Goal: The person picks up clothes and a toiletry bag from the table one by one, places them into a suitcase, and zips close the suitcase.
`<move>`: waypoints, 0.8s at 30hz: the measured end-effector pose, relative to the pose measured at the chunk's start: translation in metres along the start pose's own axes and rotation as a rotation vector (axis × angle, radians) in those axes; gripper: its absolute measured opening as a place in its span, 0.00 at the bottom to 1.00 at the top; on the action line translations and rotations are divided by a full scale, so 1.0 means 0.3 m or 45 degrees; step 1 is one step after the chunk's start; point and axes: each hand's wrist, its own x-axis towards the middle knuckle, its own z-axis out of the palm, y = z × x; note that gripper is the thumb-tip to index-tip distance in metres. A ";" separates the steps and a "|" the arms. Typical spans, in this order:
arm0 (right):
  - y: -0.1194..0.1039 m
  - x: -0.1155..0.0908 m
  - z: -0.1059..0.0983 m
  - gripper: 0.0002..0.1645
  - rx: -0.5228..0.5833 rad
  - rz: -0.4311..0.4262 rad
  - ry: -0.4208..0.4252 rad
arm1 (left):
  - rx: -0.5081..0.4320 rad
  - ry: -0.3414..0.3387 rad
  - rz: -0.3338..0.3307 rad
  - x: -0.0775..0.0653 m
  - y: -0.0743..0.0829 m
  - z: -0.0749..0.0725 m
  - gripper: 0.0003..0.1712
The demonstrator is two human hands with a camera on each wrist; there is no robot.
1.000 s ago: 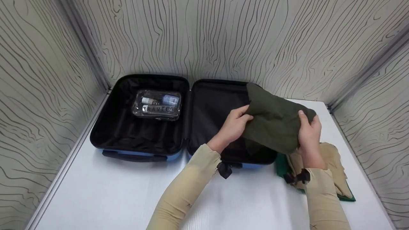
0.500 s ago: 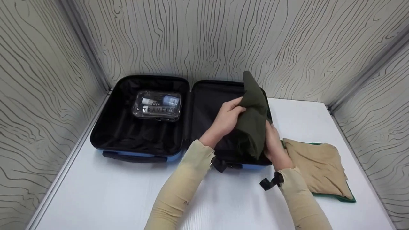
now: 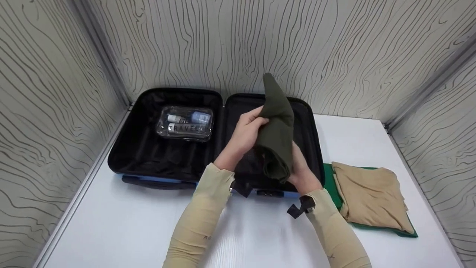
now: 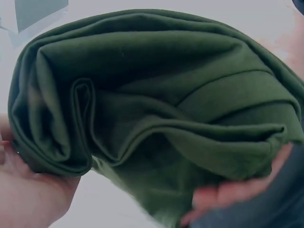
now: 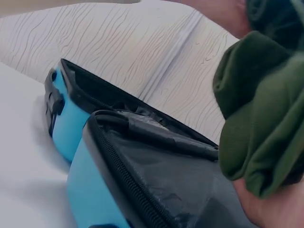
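A dark green cloth (image 3: 276, 130), folded over into a thick roll, is held up over the right half of the open suitcase (image 3: 316, 156). My left hand (image 3: 245, 130) grips its left side, thumb on the near face and fingers behind. My right hand (image 3: 302, 167) holds it low on the right side, with most of its fingers hidden behind the fabric. Layered folds of the cloth (image 4: 156, 95) fill the left wrist view. One end of the roll points toward me, while a narrow corner sticks up toward the back wall.
In the suitcase's left half lies a clear pouch (image 3: 185, 128) marked TRAVEL, with small bottles inside. A folded beige cloth (image 3: 373, 197) lies on a green cloth (image 3: 332, 186) at the table's right. Patterned walls (image 3: 238, 44) enclose the table.
Both hands have moved left with the dark green cloth. It was spread flatter between them and is now folded into a roll. The right hand has come in from over the beige cloth.
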 end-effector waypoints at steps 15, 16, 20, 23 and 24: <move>-0.040 0.073 0.034 0.04 -0.130 -0.193 0.221 | 0.017 0.141 -0.067 -0.037 0.049 -0.193 0.25; -0.044 0.078 0.039 0.06 -0.149 -0.209 0.214 | 0.022 0.148 -0.070 -0.038 0.055 -0.206 0.25; -0.063 0.096 0.058 0.19 -0.233 -0.254 0.152 | 0.067 0.210 -0.093 -0.045 0.075 -0.266 0.25; -0.083 0.107 0.076 0.28 -0.326 -0.267 0.105 | 0.122 0.279 -0.118 -0.052 0.092 -0.314 0.24; -0.090 0.112 0.082 0.30 -0.362 -0.269 0.093 | 0.140 0.299 -0.128 -0.054 0.098 -0.330 0.24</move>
